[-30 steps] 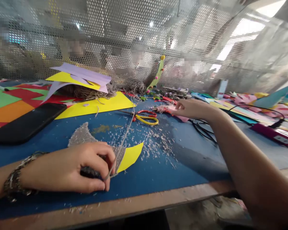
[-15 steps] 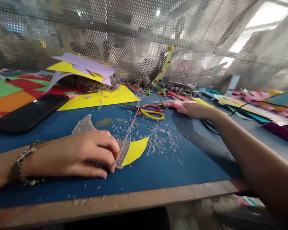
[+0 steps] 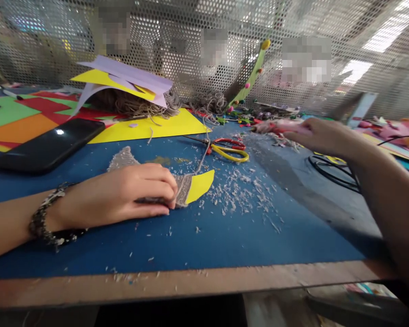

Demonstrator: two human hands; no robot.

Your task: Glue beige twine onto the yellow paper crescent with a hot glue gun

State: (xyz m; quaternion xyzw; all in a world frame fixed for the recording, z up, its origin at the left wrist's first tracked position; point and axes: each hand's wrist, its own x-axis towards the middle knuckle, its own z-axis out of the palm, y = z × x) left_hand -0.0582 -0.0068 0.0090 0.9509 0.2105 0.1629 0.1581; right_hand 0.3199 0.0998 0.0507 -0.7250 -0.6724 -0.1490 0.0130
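My left hand (image 3: 132, 193) rests on the table, fingers curled over a yellow paper cutout (image 3: 200, 186) partly wrapped in grey-brown yarn (image 3: 183, 190). A pale fuzzy point of the piece sticks out behind the hand, and the part under the palm is hidden. From the wrapped part a yarn strand (image 3: 203, 159) runs back past the scissors (image 3: 231, 152), which have red and yellow handles. Farther off to the right, my right hand (image 3: 322, 136) is closed around what looks like a pink glue gun (image 3: 276, 127), its narrow tip pointing left; the grip is partly hidden.
Bits of yarn fluff (image 3: 245, 193) litter the blue tabletop (image 3: 225, 245). At left lie a black phone (image 3: 47, 147) and coloured paper. Behind are a yarn heap (image 3: 129, 105) under lilac sheets and a mesh screen (image 3: 177, 27). A black cable (image 3: 330, 171) loops at right.
My right hand has moved right with the pink glue gun, away from the scissors. My left hand stays on the yarn-wrapped paper; the view has shifted, and the strand now hangs slacker.
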